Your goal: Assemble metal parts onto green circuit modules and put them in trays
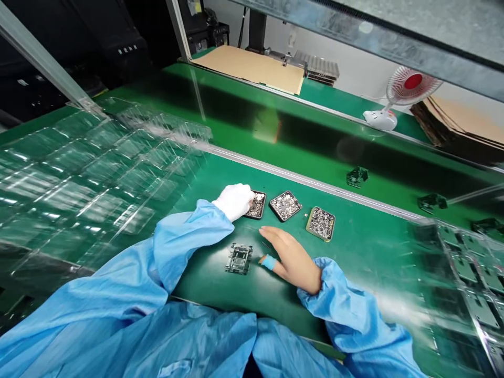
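My left hand [234,202], in a white glove, reaches over the left edge of a dark square dish [258,205] of small metal parts. Its fingertips are hidden, so what they hold cannot be made out. Bare except for a blue wrap on the thumb, my right hand [291,258] rests near the mat with fingers and thumb apart and nothing held. Between and below the hands lies a clear plastic-and-metal part [239,258]. Two more dishes of small parts, a dark one [285,205] and a yellowish-edged one [321,223], sit to the right.
Clear compartment trays [79,168] cover the left side. A filled tray [468,262] stands at the right. A transparent barrier with a metal rail [275,170] runs behind the dishes. Beyond it are a white fan [411,86] and cardboard [252,67].
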Demonstrator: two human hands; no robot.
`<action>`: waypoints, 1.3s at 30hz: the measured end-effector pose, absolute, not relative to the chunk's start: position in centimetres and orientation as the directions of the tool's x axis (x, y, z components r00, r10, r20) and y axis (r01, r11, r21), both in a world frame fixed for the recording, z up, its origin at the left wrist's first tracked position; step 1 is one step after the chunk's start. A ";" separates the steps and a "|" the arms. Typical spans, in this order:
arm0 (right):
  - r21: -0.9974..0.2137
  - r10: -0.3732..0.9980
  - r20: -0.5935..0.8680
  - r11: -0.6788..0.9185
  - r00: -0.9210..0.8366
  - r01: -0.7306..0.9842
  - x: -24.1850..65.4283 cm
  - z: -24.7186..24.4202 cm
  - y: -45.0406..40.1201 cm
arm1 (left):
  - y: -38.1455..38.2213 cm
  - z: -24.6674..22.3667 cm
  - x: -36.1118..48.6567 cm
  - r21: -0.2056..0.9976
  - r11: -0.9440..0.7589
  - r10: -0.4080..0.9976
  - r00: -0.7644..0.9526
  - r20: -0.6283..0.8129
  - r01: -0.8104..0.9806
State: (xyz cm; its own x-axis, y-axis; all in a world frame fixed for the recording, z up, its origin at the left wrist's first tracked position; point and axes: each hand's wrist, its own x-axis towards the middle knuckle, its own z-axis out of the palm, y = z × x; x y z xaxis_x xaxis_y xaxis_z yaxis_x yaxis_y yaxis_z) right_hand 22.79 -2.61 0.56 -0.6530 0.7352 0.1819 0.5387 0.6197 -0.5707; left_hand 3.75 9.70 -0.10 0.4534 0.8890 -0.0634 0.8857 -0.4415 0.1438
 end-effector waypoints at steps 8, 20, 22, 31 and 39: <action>-0.597 0.760 0.235 0.605 -0.606 0.527 24.0 0.1 -1.7 | 8.3 1.8 3.0 0.244 -0.421 0.901 0.435 -0.003 0.874; -0.836 0.784 0.353 0.510 -0.511 0.204 20.2 2.4 -1.1 | -0.9 2.8 0.7 0.977 0.018 0.894 0.434 -0.112 0.215; -0.830 0.754 0.366 0.529 -0.546 0.175 19.6 2.5 -1.1 | -1.2 2.3 0.7 0.991 0.106 0.887 0.443 -0.130 0.079; -0.804 0.708 0.326 0.556 -0.626 0.211 20.1 2.8 -1.6 | -2.7 1.0 -0.7 0.987 -0.073 0.932 0.362 0.018 0.140; -0.790 0.818 0.278 0.493 -0.503 0.364 21.3 1.7 -1.4 | -4.1 -3.5 -1.5 0.748 -0.287 0.901 0.434 -0.002 0.598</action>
